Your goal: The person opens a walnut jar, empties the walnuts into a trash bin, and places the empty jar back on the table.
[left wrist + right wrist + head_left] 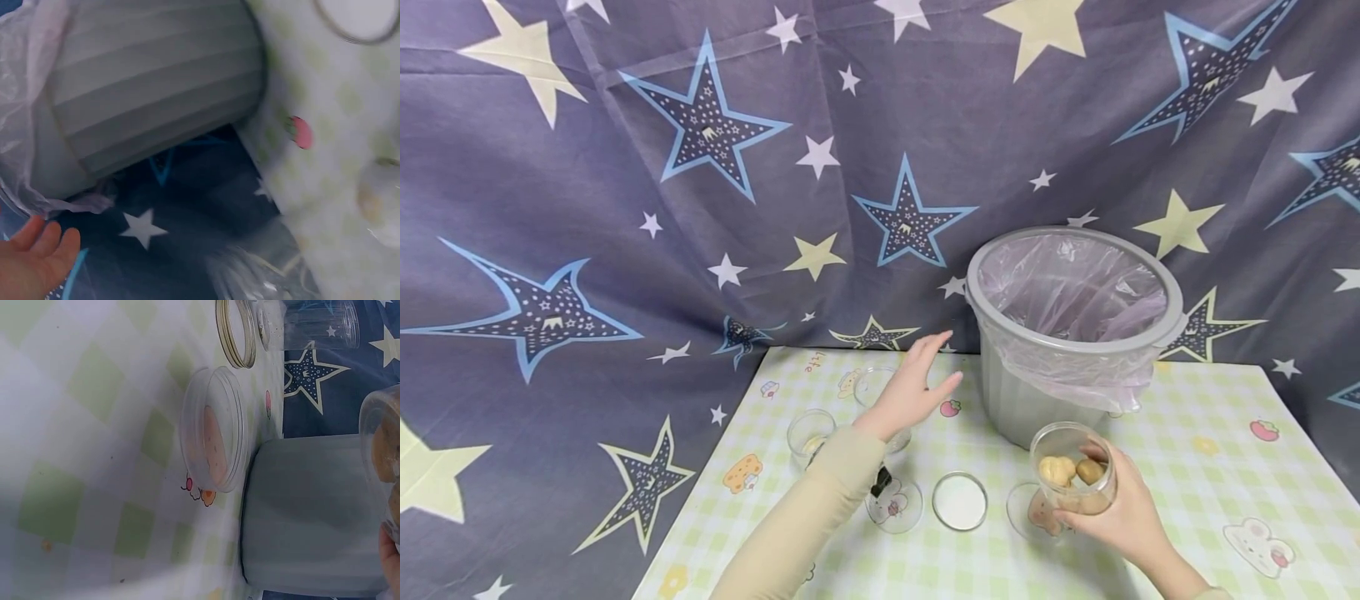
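Note:
My right hand [1126, 504] grips a clear round jar [1078, 502] from its right side, fingers behind and thumb in front. Inside the jar lie several round tan-brown pieces [1057, 472]; their kind is unclear. The jar's top shows no lid, and it is held up beside the grey bin [1018, 396]. My left hand [912, 387] reaches forward in the air with fingers spread loosely, holding nothing. Below that forearm are a clear jar [801, 435] with a little pale content and another clear jar [867, 390], partly hidden by the hand.
A thin pinkish plastic bag [1075, 287] lines the bin. Along the table front lie a clear lid [906, 518], a metal-rimmed white lid [959, 501] and another clear lid [215, 431]. A star-patterned cloth [715, 233] hangs behind the checked tablecloth [1195, 467].

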The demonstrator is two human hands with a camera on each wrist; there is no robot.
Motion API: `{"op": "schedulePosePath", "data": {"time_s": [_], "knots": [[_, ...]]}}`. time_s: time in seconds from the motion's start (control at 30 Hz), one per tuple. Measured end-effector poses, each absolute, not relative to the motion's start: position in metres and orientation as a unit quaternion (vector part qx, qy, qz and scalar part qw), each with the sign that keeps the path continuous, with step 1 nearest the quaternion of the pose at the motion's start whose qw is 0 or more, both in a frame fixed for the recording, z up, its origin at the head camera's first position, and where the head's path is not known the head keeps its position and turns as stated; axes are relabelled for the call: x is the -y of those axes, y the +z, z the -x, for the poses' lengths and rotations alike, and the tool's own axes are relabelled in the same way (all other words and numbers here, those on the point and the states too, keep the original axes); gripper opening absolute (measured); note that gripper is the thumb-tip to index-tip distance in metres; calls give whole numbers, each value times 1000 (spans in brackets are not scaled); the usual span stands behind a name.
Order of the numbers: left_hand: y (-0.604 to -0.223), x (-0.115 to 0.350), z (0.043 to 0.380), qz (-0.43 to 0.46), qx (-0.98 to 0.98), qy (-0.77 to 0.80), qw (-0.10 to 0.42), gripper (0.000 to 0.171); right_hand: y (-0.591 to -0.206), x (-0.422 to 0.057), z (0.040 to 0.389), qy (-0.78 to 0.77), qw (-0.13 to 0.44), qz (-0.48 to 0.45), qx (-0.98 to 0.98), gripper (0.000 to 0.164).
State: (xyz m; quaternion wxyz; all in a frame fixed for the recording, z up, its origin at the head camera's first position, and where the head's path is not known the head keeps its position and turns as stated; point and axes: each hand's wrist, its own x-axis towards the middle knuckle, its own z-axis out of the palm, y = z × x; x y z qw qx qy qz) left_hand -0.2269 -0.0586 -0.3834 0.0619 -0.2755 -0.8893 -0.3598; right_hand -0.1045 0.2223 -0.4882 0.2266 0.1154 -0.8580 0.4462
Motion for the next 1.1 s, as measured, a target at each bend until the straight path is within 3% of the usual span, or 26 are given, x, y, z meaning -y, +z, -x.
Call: {"op": "schedulePosePath", "data": {"time_s": [0.2, 0.4, 1.1], "knots": [[-364, 39, 245, 258, 870, -413, 77, 60, -486, -223, 103, 440, 218, -106, 864, 107], [-351, 24, 259, 231, 863, -446, 60, 58, -486, -224, 102, 444, 225, -112, 860, 106], [-345, -13, 278, 178, 841, -510, 35, 63, -484, -229, 106, 444, 232, -110, 858, 107]]}}
